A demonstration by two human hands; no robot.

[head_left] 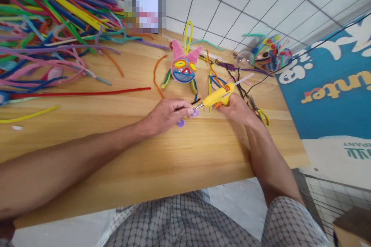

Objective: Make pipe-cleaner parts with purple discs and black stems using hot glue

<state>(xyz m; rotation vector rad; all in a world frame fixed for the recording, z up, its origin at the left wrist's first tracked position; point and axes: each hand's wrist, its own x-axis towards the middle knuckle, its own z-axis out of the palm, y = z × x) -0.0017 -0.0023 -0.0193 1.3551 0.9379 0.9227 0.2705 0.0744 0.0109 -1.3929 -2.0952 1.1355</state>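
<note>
My right hand (236,109) grips a yellow glue gun (218,97), its metal tip pointing left at a small purple pipe-cleaner coil (196,113). My left hand (168,114) is closed, pinching that coil piece against the wooden table (139,162); a second purple coil (180,123) lies just below my fingers. Behind the hands stands a pipe-cleaner cat figure (184,66) with pink ears and a clear ball body.
A big heap of coloured pipe cleaners (52,19) covers the table's far left; a long red one (81,93) lies in front. Another decorated ball figure (271,53), a clear ball (245,59), yellow-handled scissors (261,114) and black cables sit at right. A blue box (333,92) stands beside the table.
</note>
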